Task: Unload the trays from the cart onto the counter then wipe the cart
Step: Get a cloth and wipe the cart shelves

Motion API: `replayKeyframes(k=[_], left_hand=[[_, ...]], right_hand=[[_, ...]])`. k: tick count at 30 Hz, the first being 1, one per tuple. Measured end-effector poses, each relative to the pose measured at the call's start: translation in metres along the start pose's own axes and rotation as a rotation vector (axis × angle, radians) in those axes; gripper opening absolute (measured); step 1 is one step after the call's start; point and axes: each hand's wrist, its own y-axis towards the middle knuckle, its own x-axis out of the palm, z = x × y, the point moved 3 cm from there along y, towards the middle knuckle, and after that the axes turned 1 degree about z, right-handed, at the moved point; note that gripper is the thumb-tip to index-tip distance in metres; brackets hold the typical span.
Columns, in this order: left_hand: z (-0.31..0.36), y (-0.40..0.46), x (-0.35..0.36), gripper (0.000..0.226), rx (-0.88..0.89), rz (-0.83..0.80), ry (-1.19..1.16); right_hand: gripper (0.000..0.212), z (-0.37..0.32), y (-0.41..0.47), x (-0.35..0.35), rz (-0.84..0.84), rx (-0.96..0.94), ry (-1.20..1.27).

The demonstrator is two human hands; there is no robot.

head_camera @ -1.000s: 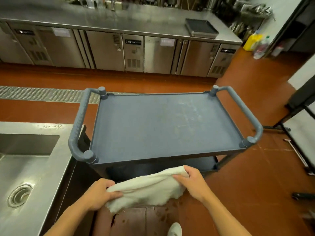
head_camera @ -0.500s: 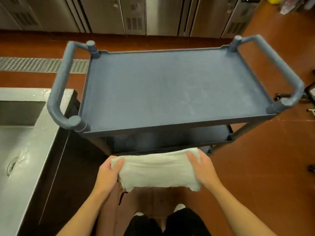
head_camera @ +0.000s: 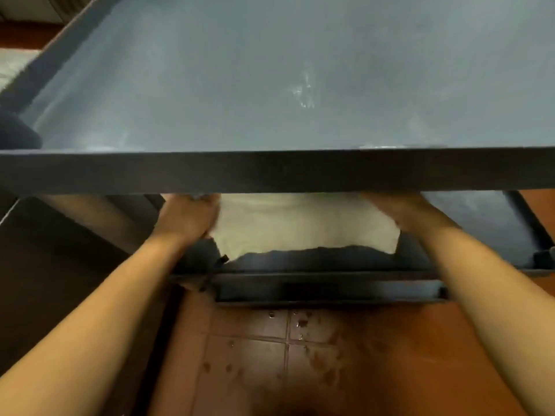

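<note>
The grey-blue cart fills the view; its bare top shelf (head_camera: 270, 85) is very close to the camera, with a faint white smear near the middle. A white cloth (head_camera: 300, 226) lies spread over the lower shelf (head_camera: 480, 217). My left hand (head_camera: 186, 217) grips the cloth's left end. My right hand (head_camera: 402, 211) holds its right end. The front rim of the top shelf hides the fingers of both hands. No trays are in view.
Red-brown tiled floor (head_camera: 300, 355) with wet spots lies beneath my arms. A dark cabinet side (head_camera: 45, 280) stands at the left. A round cart post (head_camera: 15, 130) sits at the top shelf's left corner.
The camera dropped low and close to the cart. Both hands moved the cloth forward from in front of the cart onto the lower shelf, under the top shelf.
</note>
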Motion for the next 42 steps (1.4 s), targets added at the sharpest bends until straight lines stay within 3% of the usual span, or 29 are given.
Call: replayKeyframes(k=[2, 4, 6, 9, 12, 15, 21, 24, 28, 31, 37, 42], left_hand=[[-0.008, 0.033, 0.004, 0.033, 0.049, 0.020, 0.091], [-0.024, 0.055, 0.008, 0.050, 0.058, 0.079, 0.167], [-0.043, 0.071, 0.014, 0.057, 0.065, 0.142, 0.194], [-0.067, 0.087, 0.026, 0.060, 0.053, 0.184, 0.268], [-0.083, 0.096, 0.041, 0.075, 0.034, 0.251, 0.324], [-0.110, 0.098, 0.061, 0.088, 0.007, 0.262, 0.300], [-0.123, 0.103, 0.075, 0.090, 0.078, 0.377, 0.422], [-0.122, 0.107, 0.073, 0.097, 0.097, 0.425, 0.425], [-0.127, 0.107, 0.076, 0.098, 0.116, 0.439, 0.423], [-0.126, 0.110, 0.072, 0.099, 0.113, 0.456, 0.402], [-0.125, 0.108, 0.070, 0.103, 0.131, 0.487, 0.266], [-0.121, 0.104, 0.066, 0.078, 0.088, 0.519, -0.037]], right_hand=[[0.058, -0.006, 0.037, 0.011, -0.053, -0.086, -0.207], [0.057, -0.019, 0.057, 0.030, 0.015, -0.214, -0.263], [0.047, -0.035, 0.057, 0.055, 0.082, -0.458, -0.400], [0.041, -0.038, 0.052, 0.104, -0.157, -0.843, -0.587], [0.047, -0.031, 0.083, 0.136, -0.270, -0.994, -0.711], [0.054, -0.018, 0.112, 0.155, -0.247, -1.000, -0.812], [0.059, -0.016, 0.111, 0.161, -0.227, -1.135, -0.824], [0.056, -0.020, 0.102, 0.163, -0.328, -1.238, -0.834], [0.053, -0.023, 0.105, 0.173, -0.422, -1.224, -0.879], [0.052, -0.032, 0.115, 0.184, -0.402, -1.178, -0.856], [0.054, -0.070, 0.139, 0.221, -0.254, -1.097, -0.715], [0.049, -0.106, 0.125, 0.257, -0.280, -1.116, -0.611]])
